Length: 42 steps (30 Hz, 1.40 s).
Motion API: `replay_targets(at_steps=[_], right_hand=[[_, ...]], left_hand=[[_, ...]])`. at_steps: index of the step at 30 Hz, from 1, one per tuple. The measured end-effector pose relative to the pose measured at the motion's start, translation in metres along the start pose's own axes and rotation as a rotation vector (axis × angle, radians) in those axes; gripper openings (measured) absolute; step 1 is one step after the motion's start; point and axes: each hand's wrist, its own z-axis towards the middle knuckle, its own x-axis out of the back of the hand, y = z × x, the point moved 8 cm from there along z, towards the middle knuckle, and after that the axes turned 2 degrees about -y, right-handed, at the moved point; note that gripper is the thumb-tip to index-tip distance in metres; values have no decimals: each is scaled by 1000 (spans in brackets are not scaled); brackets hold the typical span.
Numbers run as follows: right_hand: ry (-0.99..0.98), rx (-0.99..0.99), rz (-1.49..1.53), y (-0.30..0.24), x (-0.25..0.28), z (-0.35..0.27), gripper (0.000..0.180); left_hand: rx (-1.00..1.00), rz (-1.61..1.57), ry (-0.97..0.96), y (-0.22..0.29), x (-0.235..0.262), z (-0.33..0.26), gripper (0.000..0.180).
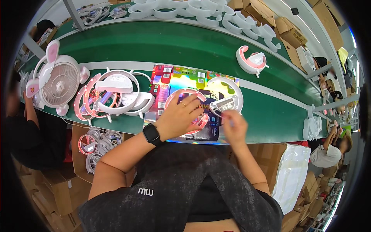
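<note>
My left hand (181, 118) lies over a white ring-shaped housing with a pink inner band (195, 92). Its fingers are spread and bent a little across the housing, and they cover its middle. My right hand (235, 125) is curled, thumb and fingers together, at the lower right of a second white ring housing (239, 92). What those fingers pinch, if anything, is too small to tell. A pale inner part (224, 104) sits inside that second housing. Both housings rest on a shiny, colourful printed sheet (160, 83).
Left of the sheet several white and pink ring housings (119, 91) overlap, beside a fan with rabbit ears (60, 83). Another pink-and-white housing (252, 61) stands on the green belt (174, 42). White rings line the far shelf (162, 9). A carton of parts (81, 162) stands below left; co-workers sit either side.
</note>
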Motion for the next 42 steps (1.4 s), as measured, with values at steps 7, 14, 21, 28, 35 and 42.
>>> replay_targets(at_steps=[7, 14, 21, 28, 35, 42], right_hand=[[-75, 16, 18, -3, -50, -18, 27], [-53, -24, 136, 2, -54, -26, 28], [-101, -64, 223, 1, -52, -24, 33], [42, -50, 41, -6, -55, -25, 23], [154, 5, 64, -4, -52, -25, 13], [69, -30, -10, -8, -47, -18, 9]], left_hand=[[-17, -271, -289, -9, -42, -1, 58], [-73, -50, -311, 13, -38, 7, 54], [113, -408, -169, -3, -48, 6, 18], [409, -1025, -111, -39, -62, 4, 20], [289, -543, -152, -26, -55, 14, 20], [257, -753, -159, -33, -65, 15, 24]])
